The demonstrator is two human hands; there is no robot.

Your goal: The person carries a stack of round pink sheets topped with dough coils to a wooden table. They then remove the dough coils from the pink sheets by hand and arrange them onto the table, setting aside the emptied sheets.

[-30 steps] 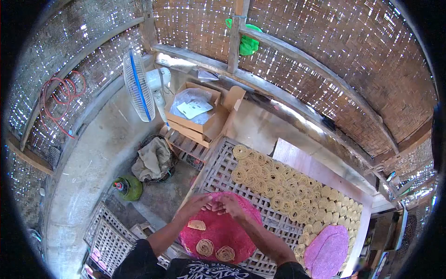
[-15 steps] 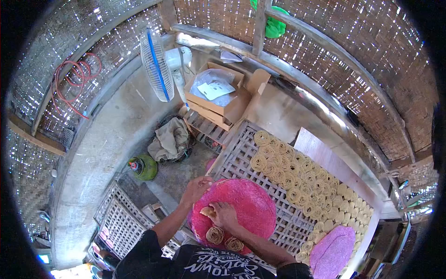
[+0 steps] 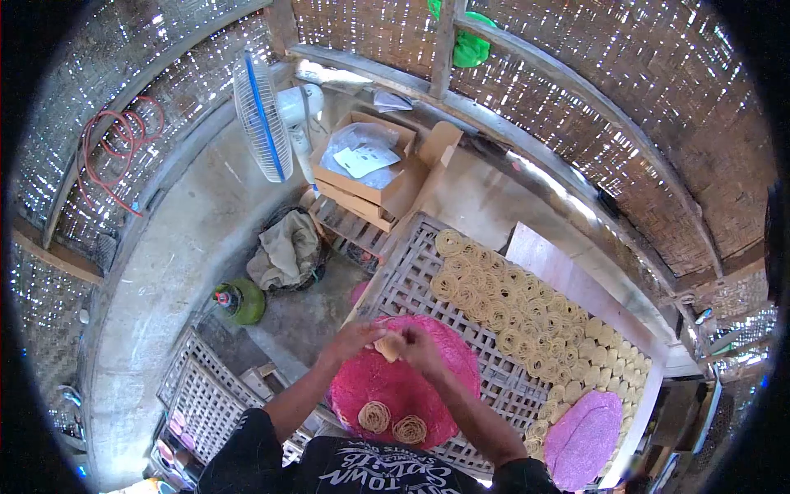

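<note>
Over the pink round tray [image 3: 354, 383], a pale tan coil of noodles [image 3: 388, 347] is held up between both hands. My right hand [image 3: 420, 349] is closed around its right side. My left hand [image 3: 357, 337] has its fingers bent together at the coil's upper left edge; the fingertips are small and partly hidden. Two more noodle nests, a left one [image 3: 374, 417] and a right one [image 3: 409, 429], lie on the near part of the tray, close to my shirt.
A lattice rack [image 3: 420, 247] bears rows of noodle nests [image 3: 510, 313] and a purple-pink round sheet [image 3: 583, 440]. Beyond stand a cardboard box [image 3: 362, 193], a fan [image 3: 262, 119], a green gas cylinder [image 3: 240, 302] and a cloth-topped basket [image 3: 284, 251]. Another rack [image 3: 214, 387] leans at left.
My right hand has moved up and away from the tray's middle with the noodle coil, meeting my left hand. My left hand has shifted slightly toward the coil. The view has shifted slightly.
</note>
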